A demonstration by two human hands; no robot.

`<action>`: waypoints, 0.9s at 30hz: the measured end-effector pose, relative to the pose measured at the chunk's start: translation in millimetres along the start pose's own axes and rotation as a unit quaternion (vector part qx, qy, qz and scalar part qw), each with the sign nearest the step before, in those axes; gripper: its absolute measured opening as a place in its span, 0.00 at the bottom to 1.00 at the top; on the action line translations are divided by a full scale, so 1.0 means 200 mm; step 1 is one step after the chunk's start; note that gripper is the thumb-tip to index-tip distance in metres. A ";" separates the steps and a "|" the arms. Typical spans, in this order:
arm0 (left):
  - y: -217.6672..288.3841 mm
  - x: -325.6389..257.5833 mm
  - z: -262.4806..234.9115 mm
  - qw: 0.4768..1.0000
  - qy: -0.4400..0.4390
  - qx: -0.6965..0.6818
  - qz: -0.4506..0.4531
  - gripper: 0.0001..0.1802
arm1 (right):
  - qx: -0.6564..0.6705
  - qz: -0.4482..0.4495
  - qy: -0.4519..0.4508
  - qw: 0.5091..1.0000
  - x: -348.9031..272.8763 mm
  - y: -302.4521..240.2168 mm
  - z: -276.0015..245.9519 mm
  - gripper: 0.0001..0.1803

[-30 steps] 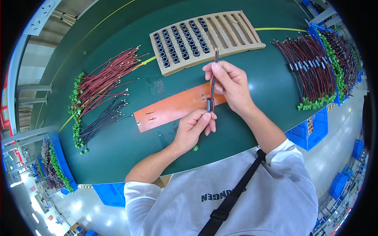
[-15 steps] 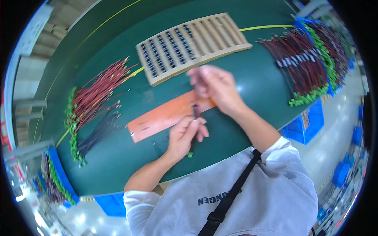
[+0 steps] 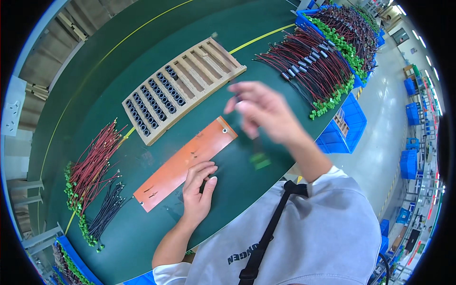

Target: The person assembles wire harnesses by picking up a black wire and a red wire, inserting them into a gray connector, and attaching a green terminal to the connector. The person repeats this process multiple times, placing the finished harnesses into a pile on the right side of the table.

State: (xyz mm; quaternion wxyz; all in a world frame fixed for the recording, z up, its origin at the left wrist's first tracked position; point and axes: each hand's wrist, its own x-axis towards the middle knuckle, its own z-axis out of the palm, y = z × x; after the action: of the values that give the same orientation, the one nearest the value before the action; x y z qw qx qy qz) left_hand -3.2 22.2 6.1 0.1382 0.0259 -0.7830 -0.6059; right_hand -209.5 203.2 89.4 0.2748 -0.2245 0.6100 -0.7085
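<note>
My right hand [image 3: 268, 114], smeared by motion, is over the table right of the orange strip [image 3: 178, 166]. Its fingers grip a dark wire lead, whose green connector [image 3: 260, 160] hangs below the palm. Near the strip's lower edge, my left hand [image 3: 198, 192] rests with fingers loosely bent and the thumb apart; nothing shows in it. The strip lies slanted on the green table, with small dark pins and bright screws on it. Beyond it stands a slotted wooden rack [image 3: 209, 93], its left rows filled with black cylindrical parts.
Red wires [image 3: 97, 159] with green connectors lie at the left, beside black wires [image 3: 107, 209]. At the far right are leads with dark cylinders [image 3: 313, 57], next to a filled blue bin [image 3: 349, 69]. Another blue bin [image 3: 349, 130] sits beyond the table edge.
My hands have moved apart: the left has opened off the lead, and the right has carried it away rightward. The whole view has turned and shifted.
</note>
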 end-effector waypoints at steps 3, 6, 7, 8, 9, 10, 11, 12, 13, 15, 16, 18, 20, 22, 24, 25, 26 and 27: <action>-0.01 -0.01 -0.01 1.000 -0.008 0.006 -0.009 0.10 | -0.319 -0.048 0.095 0.942 -0.02 -0.18 -0.35 0.17; 0.01 0.00 -0.01 1.000 -0.017 0.008 -0.005 0.08 | -0.497 -0.012 0.180 0.849 0.00 -0.26 -0.68 0.18; 0.01 0.00 0.00 1.000 -0.023 0.013 0.002 0.08 | -0.539 -0.013 0.195 0.819 0.02 -0.24 -0.77 0.19; 0.01 0.01 0.00 0.999 -0.026 0.019 0.010 0.08 | -0.579 -0.014 0.208 0.788 0.03 -0.21 -0.84 0.19; 0.01 0.01 0.01 0.999 -0.030 0.028 0.016 0.07 | -0.611 -0.037 0.213 0.762 0.04 -0.16 -0.94 0.20; 0.01 0.02 0.01 0.998 -0.034 0.037 0.022 0.07 | -0.641 -0.059 0.218 0.734 0.03 -0.08 -1.03 0.21; 0.01 0.02 0.01 0.998 -0.035 0.048 0.026 0.06 | -0.668 -0.083 0.220 0.706 0.04 -0.04 -1.06 0.21; 0.01 0.02 0.02 0.998 -0.036 0.045 0.017 0.06 | -0.678 -0.079 0.224 0.695 0.03 -0.01 -1.08 0.22; 0.02 0.01 0.01 0.998 -0.034 0.045 0.007 0.06 | -0.686 -0.078 0.226 0.687 0.02 0.02 -1.06 0.22; 0.02 0.01 0.01 0.998 -0.030 0.046 0.001 0.06 | -0.699 -0.105 0.247 0.663 -0.01 0.05 -1.02 0.21; 0.02 0.00 0.01 0.998 -0.028 0.051 0.003 0.06 | -0.732 -0.131 0.247 0.621 -0.01 0.06 -0.98 0.21; 0.02 0.00 0.00 0.998 -0.031 0.048 0.010 0.06 | -0.789 -0.185 0.244 0.532 0.00 0.04 -0.92 0.20; 0.02 0.01 0.01 0.998 -0.033 0.047 0.017 0.06 | -0.732 -0.216 0.229 0.605 0.05 0.07 -0.79 0.14; 0.02 0.02 0.01 0.998 -0.035 0.053 0.017 0.07 | -0.654 -0.242 0.183 0.693 0.14 0.12 -0.64 0.12; 0.01 0.02 0.01 0.998 -0.036 0.050 0.022 0.07 | -0.602 -0.283 0.072 0.743 0.25 0.21 -0.37 0.09; 0.01 0.02 0.00 0.998 -0.035 0.046 0.024 0.07 | -0.596 -0.289 0.024 0.748 0.30 0.26 -0.25 0.09; 0.00 0.01 0.00 0.998 -0.033 0.043 0.035 0.07 | -0.573 -0.292 -0.011 0.765 0.38 0.29 -0.14 0.09; 0.00 0.01 -0.01 0.998 -0.028 0.041 0.044 0.07 | -0.544 -0.277 -0.027 0.792 0.47 0.32 -0.06 0.10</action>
State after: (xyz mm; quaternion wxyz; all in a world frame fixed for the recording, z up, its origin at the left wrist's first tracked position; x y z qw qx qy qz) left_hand -5.3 20.2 6.4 0.1417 -0.0205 -0.8109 -0.5674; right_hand -279.7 143.4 23.1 -0.0844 -0.5152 0.7986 -0.2995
